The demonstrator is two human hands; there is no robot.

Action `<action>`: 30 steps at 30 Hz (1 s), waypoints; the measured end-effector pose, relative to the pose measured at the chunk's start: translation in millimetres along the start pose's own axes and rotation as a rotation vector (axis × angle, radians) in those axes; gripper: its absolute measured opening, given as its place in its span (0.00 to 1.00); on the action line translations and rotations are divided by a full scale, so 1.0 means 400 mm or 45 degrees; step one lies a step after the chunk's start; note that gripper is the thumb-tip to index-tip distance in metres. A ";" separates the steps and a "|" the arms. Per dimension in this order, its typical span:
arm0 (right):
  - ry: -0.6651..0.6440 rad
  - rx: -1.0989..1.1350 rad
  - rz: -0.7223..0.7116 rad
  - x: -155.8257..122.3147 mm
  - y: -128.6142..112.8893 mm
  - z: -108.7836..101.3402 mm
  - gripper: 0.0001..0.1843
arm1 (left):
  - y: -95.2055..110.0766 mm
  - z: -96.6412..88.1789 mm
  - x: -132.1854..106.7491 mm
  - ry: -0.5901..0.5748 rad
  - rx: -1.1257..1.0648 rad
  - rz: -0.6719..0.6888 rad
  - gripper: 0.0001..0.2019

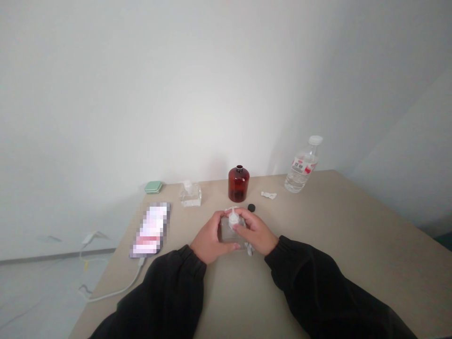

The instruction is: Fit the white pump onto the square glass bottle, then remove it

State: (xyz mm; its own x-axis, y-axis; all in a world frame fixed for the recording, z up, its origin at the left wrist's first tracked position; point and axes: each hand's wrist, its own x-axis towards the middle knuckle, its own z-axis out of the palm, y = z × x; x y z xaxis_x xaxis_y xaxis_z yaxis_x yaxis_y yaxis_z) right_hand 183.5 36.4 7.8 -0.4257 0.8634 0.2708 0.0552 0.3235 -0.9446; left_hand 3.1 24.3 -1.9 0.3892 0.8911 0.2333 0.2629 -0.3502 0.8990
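Note:
A clear, squarish bottle (229, 238) stands on the table in front of me, with a white pump top (233, 219) on its neck. My left hand (208, 239) is wrapped around the bottle's left side, its thumb lying along the front. The fingers of my right hand (260, 233) are closed around the pump top. Beside the bottle, under my right hand, a crumpled white scrap (249, 249) partly shows. Just beyond my hands lie a small black cap (251, 207) and an uncapped brown bottle (238, 186).
Near the wall stand a second clear pump bottle (191, 195), a green case (153, 187) and a water bottle (301, 167). A white crumpled piece (269, 195) lies between bottles. At left, a phone (151, 229) is plugged into a white cable (120, 293) running over the table edge.

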 end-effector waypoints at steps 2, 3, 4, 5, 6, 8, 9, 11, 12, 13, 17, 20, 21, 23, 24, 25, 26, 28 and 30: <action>-0.004 -0.019 -0.027 0.002 0.002 0.000 0.17 | -0.004 0.001 0.000 -0.001 -0.020 0.013 0.36; -0.007 -0.028 -0.038 0.002 0.002 -0.001 0.17 | -0.004 0.002 0.000 0.000 -0.034 0.017 0.36; -0.007 -0.037 -0.046 0.003 0.002 -0.001 0.18 | -0.005 0.002 0.000 0.000 -0.044 0.019 0.36; -0.003 -0.044 -0.051 0.003 0.002 -0.001 0.18 | -0.004 0.003 0.000 0.001 -0.050 0.018 0.36; 0.001 -0.050 -0.051 0.003 0.002 -0.001 0.18 | -0.003 0.003 0.000 0.002 -0.051 0.015 0.36; 0.000 -0.052 -0.040 0.003 0.003 -0.001 0.18 | -0.001 0.002 0.000 0.001 -0.052 0.009 0.35; -0.003 -0.047 -0.032 0.002 0.004 -0.001 0.18 | 0.001 0.002 0.000 -0.003 -0.054 0.004 0.35; -0.015 -0.033 -0.018 0.001 0.004 -0.001 0.18 | 0.003 0.001 0.000 -0.008 -0.057 -0.011 0.36; -0.018 -0.028 -0.014 0.000 0.003 -0.001 0.17 | 0.003 0.000 0.000 -0.008 -0.054 -0.020 0.36; -0.019 -0.025 -0.010 0.000 0.002 -0.001 0.17 | 0.003 0.000 0.000 -0.009 -0.048 -0.026 0.36; -0.017 -0.034 -0.009 -0.001 -0.003 -0.001 0.17 | 0.002 0.001 0.001 -0.011 -0.043 -0.022 0.36; -0.017 -0.047 -0.011 -0.001 -0.002 -0.002 0.17 | 0.003 0.000 0.001 0.001 -0.031 -0.022 0.36; -0.017 -0.051 -0.012 -0.001 -0.001 -0.002 0.17 | 0.004 0.000 0.000 0.005 -0.025 -0.022 0.36; -0.017 -0.054 -0.013 -0.001 0.001 -0.003 0.17 | 0.005 0.000 0.000 0.004 -0.022 -0.014 0.36; -0.017 -0.055 -0.011 -0.001 0.001 -0.003 0.17 | 0.006 -0.001 -0.001 -0.001 -0.024 -0.007 0.36; -0.016 -0.055 -0.007 -0.001 0.001 -0.003 0.17 | 0.005 -0.001 -0.001 -0.004 -0.029 0.001 0.36; -0.015 -0.055 -0.004 -0.001 0.001 -0.002 0.16 | 0.005 -0.001 -0.001 -0.006 -0.032 0.008 0.36; -0.018 -0.053 0.002 -0.001 0.000 -0.002 0.16 | 0.002 -0.001 -0.001 -0.011 -0.035 0.009 0.36; -0.023 -0.051 0.001 0.000 -0.002 -0.002 0.17 | -0.001 0.001 -0.001 -0.007 -0.036 0.002 0.36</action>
State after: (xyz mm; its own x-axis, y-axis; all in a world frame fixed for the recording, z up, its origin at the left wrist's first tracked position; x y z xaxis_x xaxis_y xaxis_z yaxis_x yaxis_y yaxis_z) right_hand 184.1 36.3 8.6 -0.4416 0.8567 0.2665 0.0912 0.3384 -0.9366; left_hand 3.1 24.0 -2.4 0.3943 0.8891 0.2326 0.2376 -0.3431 0.9087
